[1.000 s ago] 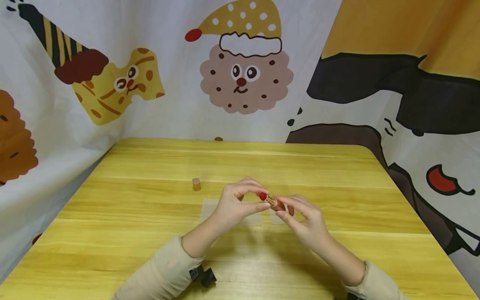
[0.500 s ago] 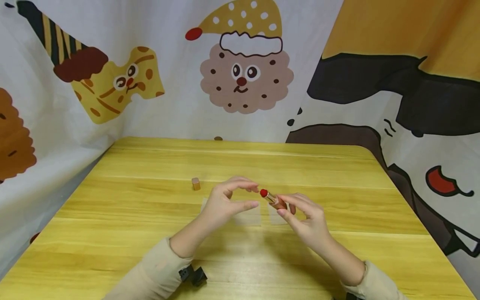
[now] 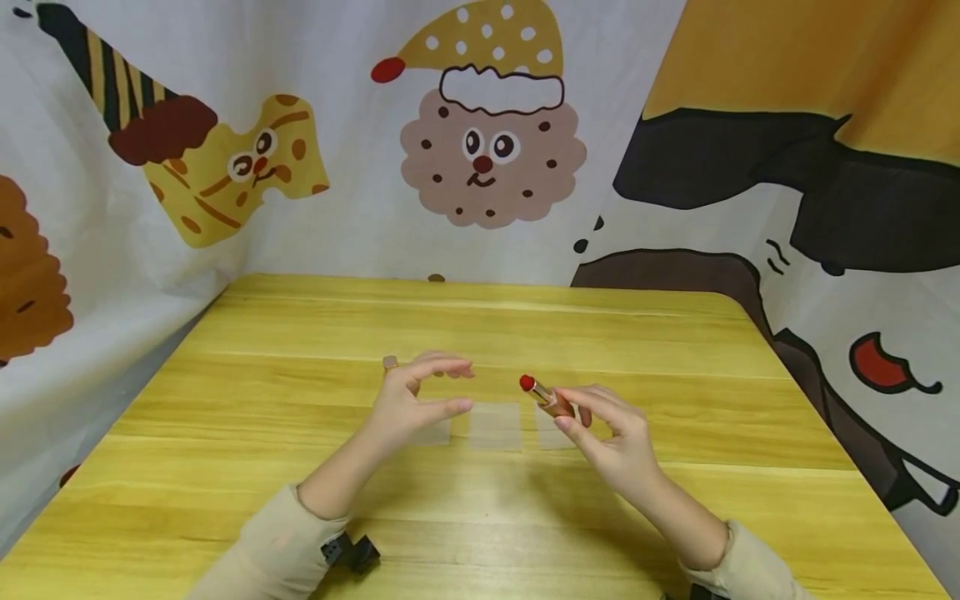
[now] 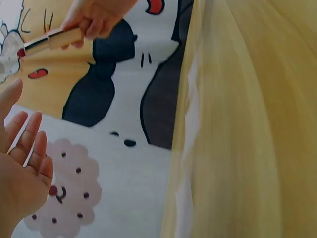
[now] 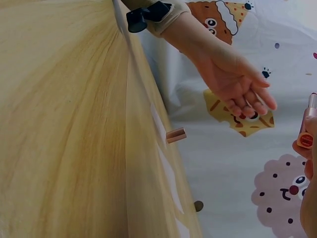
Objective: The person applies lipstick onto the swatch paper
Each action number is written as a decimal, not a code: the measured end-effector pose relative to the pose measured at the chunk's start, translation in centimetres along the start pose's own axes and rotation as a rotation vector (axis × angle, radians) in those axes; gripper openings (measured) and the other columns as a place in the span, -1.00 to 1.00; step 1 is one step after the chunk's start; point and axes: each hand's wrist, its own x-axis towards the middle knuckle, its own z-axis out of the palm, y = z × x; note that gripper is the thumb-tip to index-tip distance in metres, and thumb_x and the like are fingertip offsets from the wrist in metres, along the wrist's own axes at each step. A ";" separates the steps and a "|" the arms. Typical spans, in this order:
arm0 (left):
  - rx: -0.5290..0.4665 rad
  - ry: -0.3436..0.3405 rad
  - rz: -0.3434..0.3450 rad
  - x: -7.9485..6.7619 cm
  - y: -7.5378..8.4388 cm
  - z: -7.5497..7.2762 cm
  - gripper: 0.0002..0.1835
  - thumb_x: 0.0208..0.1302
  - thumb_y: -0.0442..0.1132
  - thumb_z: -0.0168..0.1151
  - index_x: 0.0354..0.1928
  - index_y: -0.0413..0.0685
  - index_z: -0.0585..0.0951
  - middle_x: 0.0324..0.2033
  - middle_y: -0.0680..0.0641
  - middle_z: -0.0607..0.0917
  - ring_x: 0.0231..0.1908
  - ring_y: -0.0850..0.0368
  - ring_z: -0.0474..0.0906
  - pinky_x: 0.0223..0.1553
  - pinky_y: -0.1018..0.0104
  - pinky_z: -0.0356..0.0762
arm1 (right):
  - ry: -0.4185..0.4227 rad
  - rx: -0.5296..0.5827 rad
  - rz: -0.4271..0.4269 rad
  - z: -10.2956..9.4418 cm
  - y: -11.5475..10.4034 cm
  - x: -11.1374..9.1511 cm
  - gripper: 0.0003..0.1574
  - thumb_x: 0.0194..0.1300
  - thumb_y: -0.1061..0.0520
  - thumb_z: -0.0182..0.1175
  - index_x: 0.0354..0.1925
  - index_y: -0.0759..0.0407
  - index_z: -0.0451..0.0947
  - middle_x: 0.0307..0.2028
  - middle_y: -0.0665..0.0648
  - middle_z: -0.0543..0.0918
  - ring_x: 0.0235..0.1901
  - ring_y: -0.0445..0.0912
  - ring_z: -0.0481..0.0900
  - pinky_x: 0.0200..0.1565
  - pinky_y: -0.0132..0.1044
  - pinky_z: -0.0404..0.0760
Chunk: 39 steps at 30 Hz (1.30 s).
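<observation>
Between the thumb and fingers of my right hand (image 3: 617,433) is a lipstick (image 3: 547,398), its red tip out and tilted up to the left. The right wrist view shows the gold tube of the lipstick (image 5: 308,121) and its round red base label. Left of it, my left hand (image 3: 408,400) hovers over the table, thumb and fingers apart, holding nothing. Behind the left hand stands the lipstick cap (image 3: 390,363), partly hidden in the head view. In the right wrist view the whole cap (image 5: 176,135) shows, rose gold and upright on the table.
A row of pale, thin squares lies on the wooden table (image 3: 480,325): a middle square (image 3: 495,427), a right square (image 3: 552,429) partly behind the right hand, and a left square (image 3: 432,432) under the left hand. A printed curtain (image 3: 322,242) hangs behind the table.
My left hand has let go of the lipstick and moved left, over the left square and in front of the cap. The right hand keeps the lipstick in nearly the same place.
</observation>
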 end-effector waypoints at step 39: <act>0.213 -0.235 -0.273 -4.0 -6.0 -6.5 -0.33 0.09 -0.24 0.45 0.28 -0.01 0.47 0.26 -0.01 0.45 0.29 -0.11 0.25 0.25 -0.28 0.02 | -0.029 0.002 0.008 0.0 -0.3 0.2 -0.62 0.30 0.08 0.26 -0.16 0.43 0.64 -0.36 0.20 0.69 -0.52 -0.17 0.38 -0.52 -0.34 0.34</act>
